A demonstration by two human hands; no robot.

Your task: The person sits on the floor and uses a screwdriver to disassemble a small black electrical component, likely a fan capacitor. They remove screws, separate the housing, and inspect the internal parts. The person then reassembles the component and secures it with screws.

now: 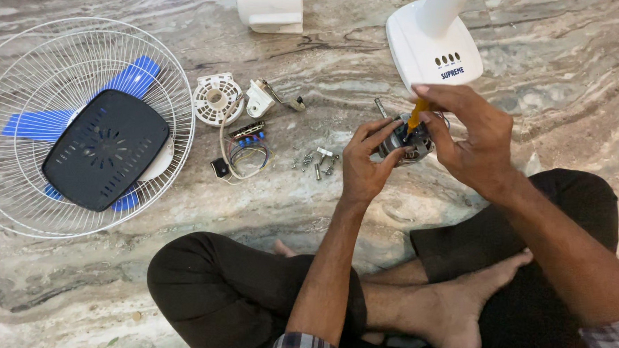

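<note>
Two hands meet over the metal motor, on the marbled floor beside the white fan base. Your left hand clasps the motor; your right hand pinches an orange-handled screwdriver into it. Leftward, the round wire guard cradles blue blades and a black slotted cover.

Left of the fan motor we find loose screws, then the wire bundle blocking the floor. Behind it the white fan base crowds close. Right of it we have bare marble floor.
</note>
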